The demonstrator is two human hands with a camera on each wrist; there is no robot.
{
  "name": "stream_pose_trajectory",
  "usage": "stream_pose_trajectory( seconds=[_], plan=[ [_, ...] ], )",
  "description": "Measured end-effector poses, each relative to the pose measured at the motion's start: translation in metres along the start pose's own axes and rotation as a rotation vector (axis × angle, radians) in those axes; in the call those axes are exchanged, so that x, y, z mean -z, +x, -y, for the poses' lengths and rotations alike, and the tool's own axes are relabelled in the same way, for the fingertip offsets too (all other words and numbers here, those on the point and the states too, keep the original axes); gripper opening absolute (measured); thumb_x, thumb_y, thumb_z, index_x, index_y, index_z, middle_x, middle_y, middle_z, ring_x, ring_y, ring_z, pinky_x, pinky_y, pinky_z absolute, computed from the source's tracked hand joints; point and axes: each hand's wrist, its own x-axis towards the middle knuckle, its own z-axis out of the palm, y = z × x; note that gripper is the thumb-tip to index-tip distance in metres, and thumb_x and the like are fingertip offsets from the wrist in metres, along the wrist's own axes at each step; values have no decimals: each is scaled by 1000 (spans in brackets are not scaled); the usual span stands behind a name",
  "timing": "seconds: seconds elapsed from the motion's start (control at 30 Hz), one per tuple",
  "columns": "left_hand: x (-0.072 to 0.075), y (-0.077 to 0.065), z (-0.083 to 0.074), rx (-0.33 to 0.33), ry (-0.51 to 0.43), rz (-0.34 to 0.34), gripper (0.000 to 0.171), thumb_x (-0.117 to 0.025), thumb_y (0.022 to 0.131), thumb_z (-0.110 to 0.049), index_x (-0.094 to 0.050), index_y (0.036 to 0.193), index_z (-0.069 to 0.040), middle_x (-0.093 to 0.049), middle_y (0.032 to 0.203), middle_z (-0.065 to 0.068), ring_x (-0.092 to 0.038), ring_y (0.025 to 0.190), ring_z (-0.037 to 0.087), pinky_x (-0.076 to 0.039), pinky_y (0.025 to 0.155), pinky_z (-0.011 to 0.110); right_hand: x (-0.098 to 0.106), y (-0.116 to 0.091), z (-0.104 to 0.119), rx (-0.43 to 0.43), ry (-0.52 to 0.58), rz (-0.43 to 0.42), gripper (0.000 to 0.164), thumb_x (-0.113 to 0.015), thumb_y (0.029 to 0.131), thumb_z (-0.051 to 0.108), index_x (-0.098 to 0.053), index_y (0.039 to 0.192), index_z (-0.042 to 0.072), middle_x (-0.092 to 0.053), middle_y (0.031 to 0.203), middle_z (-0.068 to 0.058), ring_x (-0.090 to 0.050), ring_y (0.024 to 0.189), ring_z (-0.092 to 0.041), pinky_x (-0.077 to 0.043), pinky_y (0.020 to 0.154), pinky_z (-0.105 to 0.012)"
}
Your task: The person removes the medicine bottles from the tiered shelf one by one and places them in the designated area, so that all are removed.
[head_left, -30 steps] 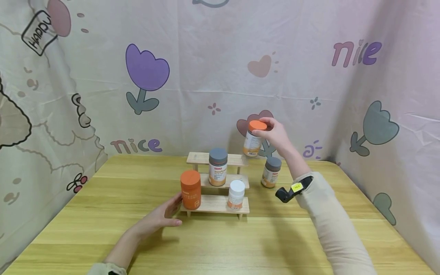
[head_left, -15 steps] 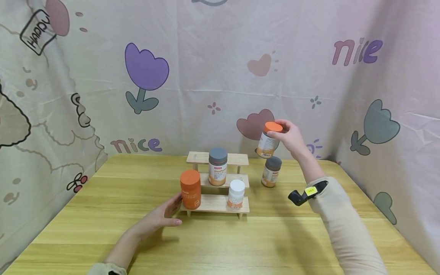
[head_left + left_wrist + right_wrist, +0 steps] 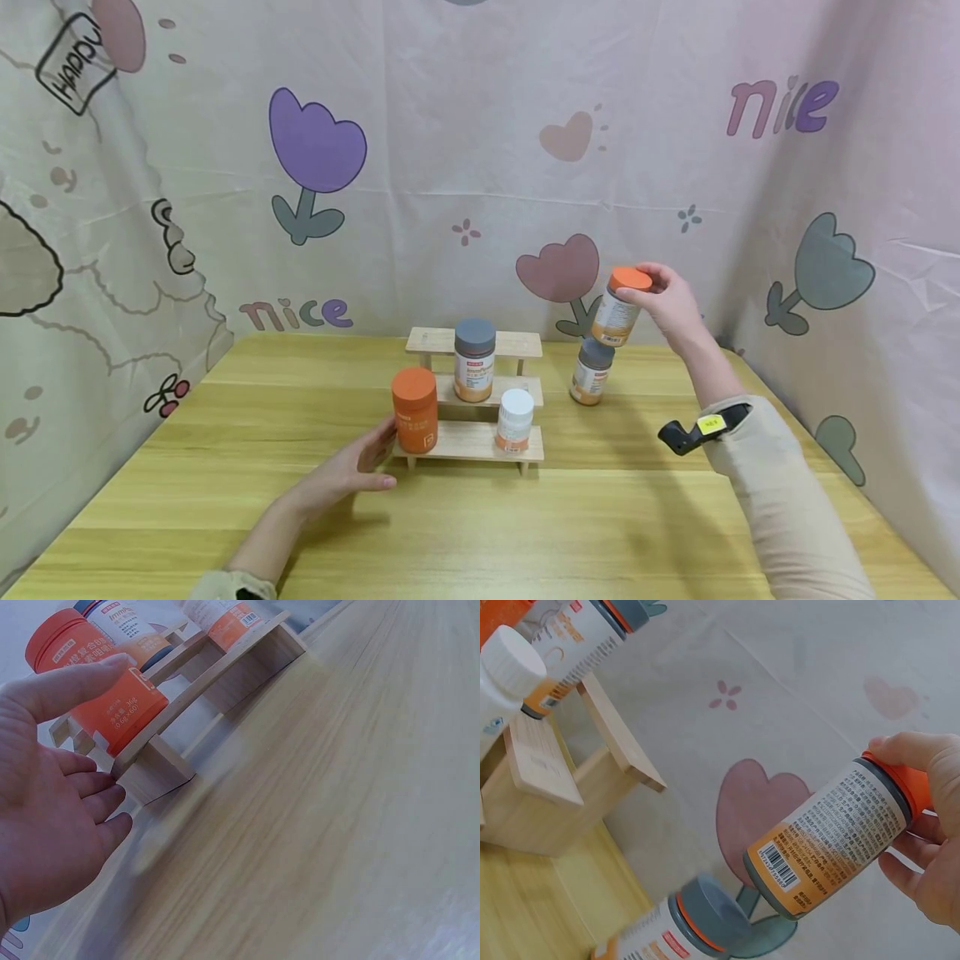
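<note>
The orange-capped jar (image 3: 617,321) is held off the tabletop (image 3: 480,533), cap toward 1 o'clock. The right hand (image 3: 671,308) covers part of the cap. In the head view the jar's base masks some of the lid of the grey-capped jar (image 3: 590,382); the right wrist view shows them apart, the latter cut off at 6 o'clock. Against the frame half a second ago, the held jar has shifted toward 3 o'clock. Fingers and thumb pinch its cap; the body projects below them. From the wooden stand (image 3: 467,439), the jar lies at 2 o'clock. At 8 o'clock, the left hand (image 3: 345,475) holds its thumb wide of its fingers beside the orange bottle (image 3: 416,429); contact cannot be determined.
</note>
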Motion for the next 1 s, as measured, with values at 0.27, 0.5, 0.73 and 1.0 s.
stream_pose_trajectory(
  seconds=[0.27, 0.5, 0.73, 1.0],
  plan=[
    [0, -1, 1, -4, -7, -7, 92, -64, 84, -12, 3, 146, 4, 2, 152, 21, -3, 138, 36, -7, 111, 45, 16, -6, -8, -40, -45, -46, 66, -64, 87, 27, -34, 140, 0, -38, 137, -20, -39, 122, -31, -32, 106, -46],
    [0, 0, -1, -18, -4, 6, 91, -63, 85, -12, 3, 146, 5, 2, 152, 23, -2, 138, 37, -5, 110, 47, 28, -10, -24, -59, -74, -71, 67, -63, 88, 28, -32, 140, -2, -37, 138, -23, -37, 124, -35, -32, 105, -49],
    [-1, 0, -4, -1, 5, -3, 91, -63, 85, -13, 3, 146, 4, 2, 152, 22, -2, 138, 37, -5, 111, 47, 35, -16, -36, -100, -77, -64, 70, -62, 89, 28, -27, 142, -2, -34, 140, -24, -33, 127, -39, -27, 107, -54],
    [0, -2, -2, 7, 5, -11, 92, -64, 84, -14, 2, 146, 3, 1, 152, 21, -3, 138, 37, -7, 111, 47, 38, -21, -54, -149, -87, -56, 73, -62, 89, 28, -25, 143, -3, -32, 142, -25, -32, 128, -39, -28, 107, -52]
  ],
)
